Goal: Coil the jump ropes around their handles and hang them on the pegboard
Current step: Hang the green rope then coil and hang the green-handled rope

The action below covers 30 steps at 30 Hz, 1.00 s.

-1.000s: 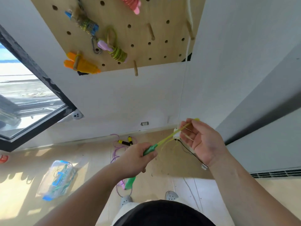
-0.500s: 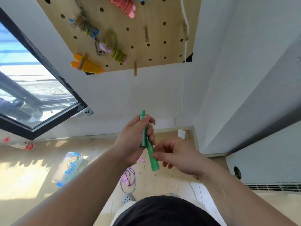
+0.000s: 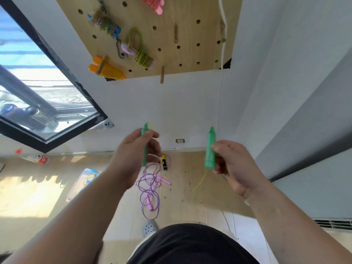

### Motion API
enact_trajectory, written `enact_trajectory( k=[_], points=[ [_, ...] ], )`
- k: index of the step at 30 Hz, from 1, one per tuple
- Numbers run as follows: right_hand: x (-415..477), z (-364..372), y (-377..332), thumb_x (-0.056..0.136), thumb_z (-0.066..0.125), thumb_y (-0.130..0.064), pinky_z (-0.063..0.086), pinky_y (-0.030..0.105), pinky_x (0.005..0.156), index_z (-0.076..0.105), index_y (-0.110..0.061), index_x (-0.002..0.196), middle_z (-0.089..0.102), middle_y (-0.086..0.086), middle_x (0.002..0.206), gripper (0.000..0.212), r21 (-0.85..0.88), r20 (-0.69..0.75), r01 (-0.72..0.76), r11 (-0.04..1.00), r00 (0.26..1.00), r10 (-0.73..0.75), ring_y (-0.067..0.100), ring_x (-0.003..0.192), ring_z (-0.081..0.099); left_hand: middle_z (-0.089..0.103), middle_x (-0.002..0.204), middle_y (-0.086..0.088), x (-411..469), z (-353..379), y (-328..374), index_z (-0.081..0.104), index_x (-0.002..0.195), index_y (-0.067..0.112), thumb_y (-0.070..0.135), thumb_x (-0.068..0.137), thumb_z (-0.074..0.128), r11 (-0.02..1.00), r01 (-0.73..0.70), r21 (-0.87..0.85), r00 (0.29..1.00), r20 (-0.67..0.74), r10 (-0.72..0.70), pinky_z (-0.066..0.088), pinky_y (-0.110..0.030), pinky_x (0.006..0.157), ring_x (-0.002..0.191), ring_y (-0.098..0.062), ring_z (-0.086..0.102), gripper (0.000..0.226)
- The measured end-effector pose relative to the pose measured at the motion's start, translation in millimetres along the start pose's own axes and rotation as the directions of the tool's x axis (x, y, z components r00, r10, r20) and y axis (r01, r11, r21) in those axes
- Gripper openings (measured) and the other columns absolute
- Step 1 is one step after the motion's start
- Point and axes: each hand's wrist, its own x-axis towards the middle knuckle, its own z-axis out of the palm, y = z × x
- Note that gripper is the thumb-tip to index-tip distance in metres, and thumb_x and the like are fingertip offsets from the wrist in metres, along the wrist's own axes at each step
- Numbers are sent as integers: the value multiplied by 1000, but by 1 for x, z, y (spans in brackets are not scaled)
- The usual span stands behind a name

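My left hand [image 3: 133, 153] grips one green crayon-shaped handle [image 3: 144, 147] upright. My right hand [image 3: 232, 164] holds the second green handle [image 3: 210, 149] upright, well apart from the first. A thin yellow rope [image 3: 200, 182] hangs loosely from the handles toward the floor. On the floor below lies a tangled purple rope with pink handles [image 3: 150, 187], and a yellow-and-black handle [image 3: 164, 161] beside it. The wooden pegboard [image 3: 190, 58] above carries several coiled ropes: orange [image 3: 106, 68], green with purple handles [image 3: 141, 52], and a blue-handled one [image 3: 106, 25].
A bare wooden peg [image 3: 162, 74] sticks out at the pegboard's lower edge, another [image 3: 176, 35] higher up. A white cord [image 3: 222, 54] hangs down the wall. A clear plastic box [image 3: 83, 182] sits on the floor left, a bottle [image 3: 36, 159] by the window [image 3: 47, 103].
The two green handles were held together half a second ago; my hands have pulled them apart, one in each hand, and the view has shifted slightly.
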Motion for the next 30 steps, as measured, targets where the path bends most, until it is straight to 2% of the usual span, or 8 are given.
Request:
enact_trajectory(
  k=[4, 11, 15, 18, 21, 25, 28, 30],
  points=[
    [3, -15, 0, 89, 64, -21, 37, 30, 51, 64, -10, 73, 56, 14, 69, 20, -1, -20, 10, 1000, 1000, -10, 15, 49, 45, 57, 66, -8, -1, -17, -2, 62, 96, 9, 17, 105, 50, 999, 10, 30, 992, -128, -6, 46, -36, 63, 59, -24, 58, 17],
    [-10, 21, 11, 93, 68, -20, 42, 29, 56, 67, -11, 78, 59, -6, 58, 18, -315, 195, 67, 947, 981, -4, 12, 53, 51, 73, 92, -19, -29, 35, -18, 65, 113, 9, 27, 107, 49, 983, 124, 134, 956, 249, -155, 54, -43, 69, 76, -37, 69, 25],
    [-9, 19, 17, 82, 72, -48, 42, 36, 61, 65, -20, 72, 52, -9, 58, 31, -524, 260, 201, 828, 963, -69, 10, 56, 48, 69, 79, -8, -28, 44, -24, 64, 113, 15, 28, 107, 50, 965, 112, 238, 939, 293, -181, 51, -34, 53, 55, -27, 60, 20],
    [-8, 14, 14, 77, 82, -37, 40, 32, 60, 60, -16, 65, 52, -10, 58, 33, -554, 225, 246, 795, 964, -141, 7, 56, 44, 60, 71, -6, -25, 40, -26, 60, 105, 8, 23, 106, 52, 939, 92, 332, 911, 352, -214, 40, -30, 47, 47, -20, 46, 16],
    [-4, 4, 11, 72, 85, -35, 45, 19, 70, 62, -31, 92, 61, -18, 89, 31, -592, 119, 308, 745, 947, -298, -2, 79, 55, 52, 69, -11, -23, 34, -21, 57, 107, 0, 17, 99, 65, 928, 81, 364, 889, 395, -232, 36, -29, 46, 47, -20, 41, 20],
    [-1, -9, 3, 90, 67, -28, 37, 28, 111, 46, -42, 141, 44, -26, 144, 57, -706, 407, 376, 600, 909, -91, -7, 134, 39, 52, 73, -33, -20, 21, -11, 56, 102, -1, 16, 86, 78, 879, -82, 469, 806, 550, -219, 48, -33, 51, 49, -25, 52, 32],
    [-4, -11, -2, 96, 54, -31, 47, 33, 85, 68, -32, 94, 67, -19, 94, 14, -647, 468, 318, 693, 883, 31, -6, 89, 59, 61, 79, -34, -20, 19, -5, 58, 99, 1, 15, 88, 78, 798, -183, 575, 800, 559, -219, 55, -37, 59, 56, -26, 62, 27],
    [-6, -14, -3, 92, 48, -36, 48, 43, 81, 55, -21, 71, 57, -7, 71, 26, -548, 470, 296, 782, 883, -5, 7, 74, 58, 66, 78, -21, -20, 18, -3, 59, 96, 4, 18, 88, 78, 706, -253, 661, 807, 546, -223, 58, -34, 63, 58, -20, 67, 25]
  ],
)
